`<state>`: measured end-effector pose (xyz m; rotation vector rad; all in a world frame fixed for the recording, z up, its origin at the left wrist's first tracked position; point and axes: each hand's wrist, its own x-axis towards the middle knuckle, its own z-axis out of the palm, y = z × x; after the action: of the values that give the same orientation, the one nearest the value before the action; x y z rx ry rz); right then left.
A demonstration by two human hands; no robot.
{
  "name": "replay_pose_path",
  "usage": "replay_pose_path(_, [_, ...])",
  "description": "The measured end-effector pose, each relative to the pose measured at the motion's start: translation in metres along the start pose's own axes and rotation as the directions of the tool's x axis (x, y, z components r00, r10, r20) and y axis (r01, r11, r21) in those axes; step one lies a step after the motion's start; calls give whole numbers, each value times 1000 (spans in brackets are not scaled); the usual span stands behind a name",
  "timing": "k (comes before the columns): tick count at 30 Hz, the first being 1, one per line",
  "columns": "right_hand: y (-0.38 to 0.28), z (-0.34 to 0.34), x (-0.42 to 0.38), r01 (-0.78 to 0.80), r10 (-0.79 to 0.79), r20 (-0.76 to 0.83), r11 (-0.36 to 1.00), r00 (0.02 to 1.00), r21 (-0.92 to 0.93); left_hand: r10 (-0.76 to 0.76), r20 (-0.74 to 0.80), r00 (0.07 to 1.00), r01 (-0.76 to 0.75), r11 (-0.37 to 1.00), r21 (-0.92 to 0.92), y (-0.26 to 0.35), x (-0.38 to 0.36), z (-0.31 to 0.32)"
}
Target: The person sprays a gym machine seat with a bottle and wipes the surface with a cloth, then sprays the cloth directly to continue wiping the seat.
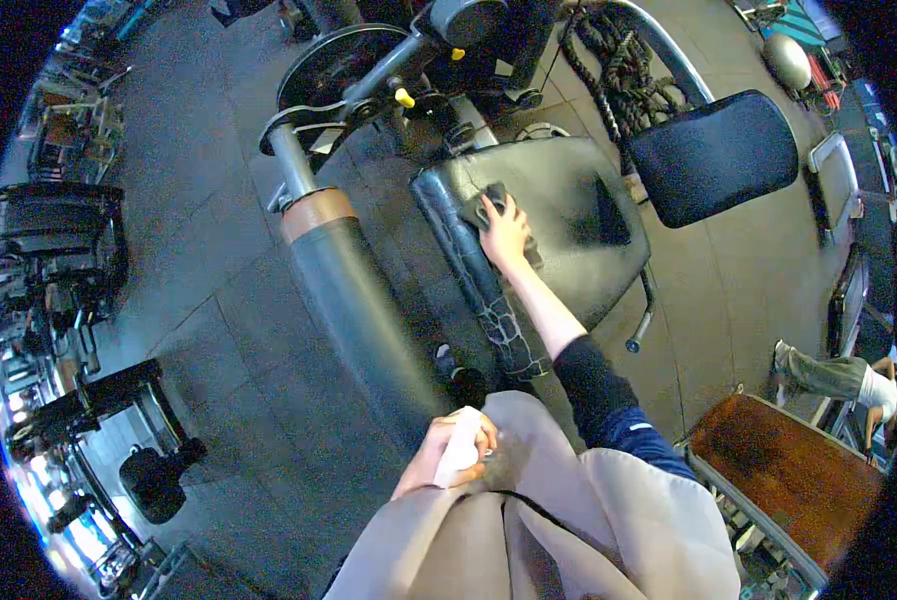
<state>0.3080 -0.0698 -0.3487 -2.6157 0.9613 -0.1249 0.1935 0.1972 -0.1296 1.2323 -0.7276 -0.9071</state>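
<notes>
My right hand (506, 232) reaches forward and presses a dark cloth (484, 203) flat onto the black padded seat (569, 230) of a gym machine. The seat's front edge is cracked and worn. My left hand (447, 450) stays close to my body, closed around a white bottle (462, 447) held upright. A large grey foam roller pad (354, 300) with a tan band lies just left of the seat.
A black back pad (714, 155) stands right of the seat, with a coiled rope (619, 70) behind it. A weight plate (334, 65) hangs on the machine's arm. A brown bench (784, 470) sits at lower right. Another person (839, 378) is at far right. More machines line the left.
</notes>
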Motion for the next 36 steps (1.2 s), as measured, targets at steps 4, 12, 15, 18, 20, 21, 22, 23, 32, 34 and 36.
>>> replay_pose_path(4, [-15,-2,21,-9,9,8,1000,1000,5,8,-11,1000,-8,1000,23,3,12,2])
replay_pose_path(12, [46,-37,-85,9,-10,45,1000,999,22,20,-16,1000,-18,997,76,5,17,-5])
replay_pose_path(15, [73,-51,-142,-51,48,38,996,998,68,56,15,998,-58,989,133,15,18,-10])
replay_pose_path(18, [95,-60,-188,-100,98,37,994,994,50,37,55,998,-47,980,195,31,20,-11])
replay_pose_path(20, [100,-62,-200,-155,153,39,986,987,54,43,50,998,-54,970,235,37,17,-10])
replay_pose_path(21, [98,-59,-199,-177,175,43,983,984,55,47,47,998,-57,965,255,40,15,-9])
replay_pose_path(22, [95,-54,-194,-197,195,45,979,980,55,57,51,997,-69,959,275,43,13,-9])
replay_pose_path(23, [95,-50,-191,-219,217,49,974,975,54,57,32,998,-64,960,274,46,10,-8])
replay_pose_path(32, [13,-38,-41,-138,111,281,987,953,80,-9,-68,998,26,967,254,40,10,6])
replay_pose_path(34, [14,-36,-32,-92,67,329,994,942,61,2,-96,995,25,960,280,37,22,13])
replay_pose_path(36, [27,-40,-40,-34,5,337,996,942,82,9,-122,993,27,955,296,26,36,22])
